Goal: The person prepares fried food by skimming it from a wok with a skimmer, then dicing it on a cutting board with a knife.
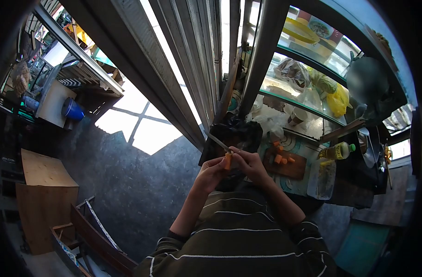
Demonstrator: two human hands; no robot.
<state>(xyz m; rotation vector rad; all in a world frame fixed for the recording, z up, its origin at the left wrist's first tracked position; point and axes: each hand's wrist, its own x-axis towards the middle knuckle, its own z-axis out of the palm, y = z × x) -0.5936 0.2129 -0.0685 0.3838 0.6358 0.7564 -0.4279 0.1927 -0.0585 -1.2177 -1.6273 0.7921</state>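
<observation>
Carrot piece (228,161), orange and held upright at the near edge of a black plastic bag (241,130), is pinched between the fingertips of the person's left hand (209,175). Close against it, the right hand (251,165) is closed around a knife (217,141), its handle hidden and its blade pointing far and left. Just to the right, a wooden cutting board (296,171) on the counter (311,152) carries more cut carrot pieces (279,159). Farther right are a green-capped bottle (336,151) of yellowish liquid and, nearer, a clear plastic container (328,190).
</observation>
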